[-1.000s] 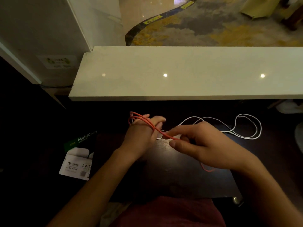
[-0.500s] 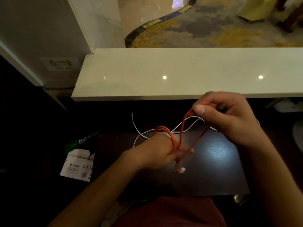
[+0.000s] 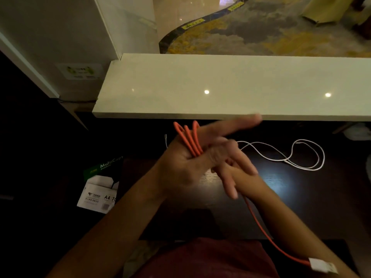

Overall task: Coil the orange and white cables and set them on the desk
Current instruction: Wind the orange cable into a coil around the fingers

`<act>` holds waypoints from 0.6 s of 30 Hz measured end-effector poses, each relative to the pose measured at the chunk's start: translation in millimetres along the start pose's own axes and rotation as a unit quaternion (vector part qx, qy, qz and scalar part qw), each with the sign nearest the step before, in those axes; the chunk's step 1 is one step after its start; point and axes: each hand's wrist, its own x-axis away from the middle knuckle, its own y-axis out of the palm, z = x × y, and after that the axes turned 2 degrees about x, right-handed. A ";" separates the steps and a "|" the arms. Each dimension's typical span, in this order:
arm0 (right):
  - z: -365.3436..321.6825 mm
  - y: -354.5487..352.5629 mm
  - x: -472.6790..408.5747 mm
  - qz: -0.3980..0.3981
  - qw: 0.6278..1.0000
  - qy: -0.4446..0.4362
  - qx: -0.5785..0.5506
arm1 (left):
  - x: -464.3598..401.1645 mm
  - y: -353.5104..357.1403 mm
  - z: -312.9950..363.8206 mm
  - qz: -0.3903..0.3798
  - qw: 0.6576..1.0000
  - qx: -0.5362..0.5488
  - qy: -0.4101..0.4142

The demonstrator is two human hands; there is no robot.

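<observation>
Three loops of the orange cable [image 3: 190,143] are wound around my left hand [image 3: 178,167], which is held above the dark desk [image 3: 291,199] with its fingers stretched to the right. My right hand [image 3: 236,169] is pressed against the left one and is blurred. The orange cable's free length comes out from under it. That length trails down to the lower right and ends in a white plug [image 3: 321,267]. The white cable [image 3: 301,155] lies loose and uncoiled on the desk behind my hands.
A pale stone ledge [image 3: 220,87] overhangs the desk's far edge, just beyond my fingertips. A box of A4 copy paper [image 3: 100,183] sits low at the left of the desk. My red-clothed lap [image 3: 200,259] is at the bottom.
My right hand has dropped from near the ledge down to the left hand, laying another orange loop around it. The plug end now trails at the lower right.
</observation>
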 end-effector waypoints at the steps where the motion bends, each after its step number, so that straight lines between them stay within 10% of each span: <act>1: 6.6 2.8 2.9 -0.001 1.000 -0.005 0.020 | -1.4 -4.6 0.8 0.015 1.000 0.009 0.012; 12: 24.3 8.8 17.0 0.033 0.998 0.032 -0.042 | -8.9 -41.4 -19.3 0.184 0.981 0.025 0.058; 18: 4.6 23.6 26.1 -0.083 0.985 -0.037 0.147 | -12.8 -39.6 -33.4 0.234 0.970 0.061 0.007</act>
